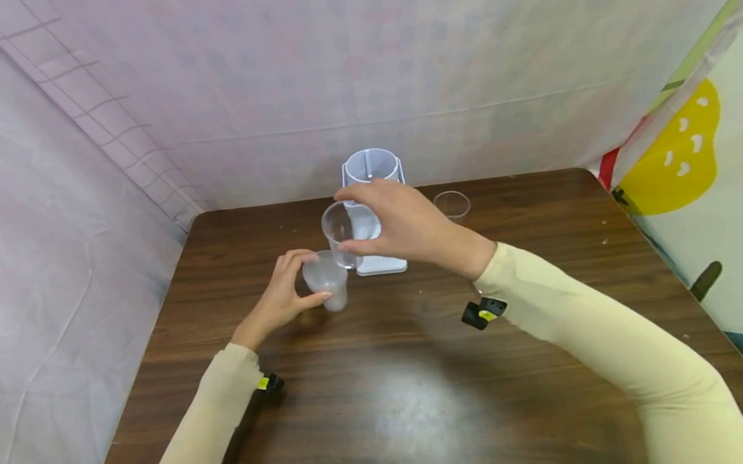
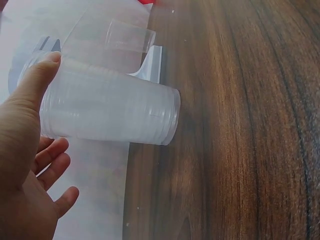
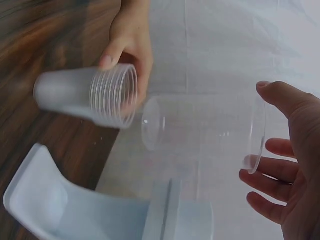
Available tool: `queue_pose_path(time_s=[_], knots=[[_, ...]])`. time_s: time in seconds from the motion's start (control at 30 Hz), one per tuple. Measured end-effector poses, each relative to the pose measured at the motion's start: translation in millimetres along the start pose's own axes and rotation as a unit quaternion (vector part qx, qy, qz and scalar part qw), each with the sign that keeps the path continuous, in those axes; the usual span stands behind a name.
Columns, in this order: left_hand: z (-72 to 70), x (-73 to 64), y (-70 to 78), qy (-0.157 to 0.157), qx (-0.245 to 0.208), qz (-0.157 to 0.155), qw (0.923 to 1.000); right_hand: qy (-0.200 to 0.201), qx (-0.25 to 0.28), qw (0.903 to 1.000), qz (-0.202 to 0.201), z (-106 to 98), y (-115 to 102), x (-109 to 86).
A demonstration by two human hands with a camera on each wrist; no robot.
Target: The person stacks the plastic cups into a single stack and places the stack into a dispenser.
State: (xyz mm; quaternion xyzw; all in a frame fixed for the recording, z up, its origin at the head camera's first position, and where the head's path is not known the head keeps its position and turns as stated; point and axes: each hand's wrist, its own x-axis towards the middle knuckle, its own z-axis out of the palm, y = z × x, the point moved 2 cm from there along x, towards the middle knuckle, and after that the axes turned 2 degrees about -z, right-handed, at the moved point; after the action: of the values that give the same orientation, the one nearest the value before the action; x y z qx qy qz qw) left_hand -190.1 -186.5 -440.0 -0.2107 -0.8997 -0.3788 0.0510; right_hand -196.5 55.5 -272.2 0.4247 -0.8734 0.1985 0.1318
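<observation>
My left hand (image 1: 280,293) holds a nested stack of clear plastic cups (image 1: 335,296) near the rims, thumb on one side and fingers on the other. Several stacked rims show in the right wrist view. Pinched at its rim by my right hand (image 1: 411,224) is a single clear plastic cup (image 3: 205,122), upright. Its base is close to the mouth of the stack and overlaps it in the head view. Right behind that cup stands a white holder (image 1: 381,266) with a round open top and a flat foot, partly hidden by the right hand.
Another clear plastic cup (image 1: 452,203) stands near the table's back edge, right of the holder, its lower part hidden by the right wrist. The brown wooden table (image 1: 328,411) meets pale cloth walls (image 1: 268,92) at the back and left.
</observation>
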Motion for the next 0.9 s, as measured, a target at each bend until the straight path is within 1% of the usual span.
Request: queue_pose_path(time_s=[0.13, 0.3, 0.4, 0.53, 0.7, 0.9], knots=[[0.1, 0.4, 0.5, -0.004, -0.004, 0.001, 1.0, -0.006, 0.007, 0.9998, -0.018, 16.2, -5.9, 12.7], [0.0, 0.7, 1.1, -0.017, -0.011, -0.017, 0.9997, -0.031, 0.025, 0.999, -0.022, 38.7, -4.0, 20.5], [0.2, 0.7, 1.2, -0.022, -0.011, -0.021, 0.9995, -0.045, 0.028, 0.9984, -0.018, 49.4, -2.4, 21.2], [0.2, 0.6, 1.0, -0.022, -0.012, -0.014, 0.9996, -0.043, 0.023, 0.9985, -0.026, 61.3, -1.1, 20.7], [-0.2, -0.2, -0.5, -0.021, -0.018, -0.012, 0.9995, -0.045, 0.025, 0.9982, -0.032, 77.8, 0.7, 20.2], [0.5, -1.4, -3.0, -0.012, -0.017, -0.009, 0.9997, -0.065, 0.025, 0.9972, -0.028, 98.4, 3.2, 16.4]])
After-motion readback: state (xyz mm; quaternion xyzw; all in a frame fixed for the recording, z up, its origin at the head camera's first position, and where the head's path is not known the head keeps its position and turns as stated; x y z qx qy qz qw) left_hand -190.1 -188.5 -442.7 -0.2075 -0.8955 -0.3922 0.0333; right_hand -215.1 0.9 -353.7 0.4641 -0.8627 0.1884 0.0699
